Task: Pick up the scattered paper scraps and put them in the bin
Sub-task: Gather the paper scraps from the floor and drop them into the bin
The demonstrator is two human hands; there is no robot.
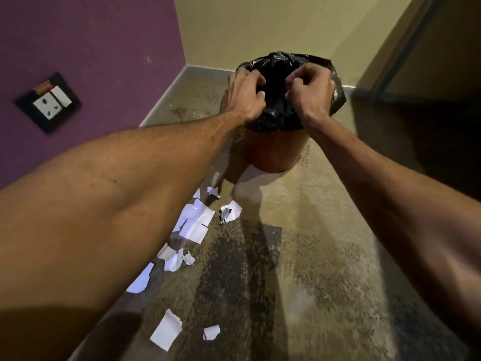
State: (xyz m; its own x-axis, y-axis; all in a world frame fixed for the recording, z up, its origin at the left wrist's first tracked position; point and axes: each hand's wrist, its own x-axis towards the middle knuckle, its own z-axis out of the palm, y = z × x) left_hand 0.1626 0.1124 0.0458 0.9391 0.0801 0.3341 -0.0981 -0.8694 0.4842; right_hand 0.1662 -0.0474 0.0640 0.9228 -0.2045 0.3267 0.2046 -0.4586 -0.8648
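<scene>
A: Grip first. The L hand (246, 96)?
B: Fingers curled in toward the thumb, right at the near-left rim of the black liner (279, 65). Can't tell if it's pinching plastic, paper or nothing.
A: And the R hand (309, 92)?
B: Same: curled, knuckles up, over the liner's right side. Whatever's inside the curl is hidden. Hands are close, not touching.
A: Where's the bin (270, 152)?
B: Red-orange, upright on the speckled floor (325, 243) near the corner, liner folded over its top. Both hands are above its mouth.
A: And the scraps (196, 222)?
B: White, torn, on the floor in front of the bin and to its left, partly under the L forearm. Biggest cluster is nearest the bin, w/ a few more closer to the camera.
A: Anything else?
B: A socket plate (46, 101) on the purple wall (91, 35), left.
</scene>
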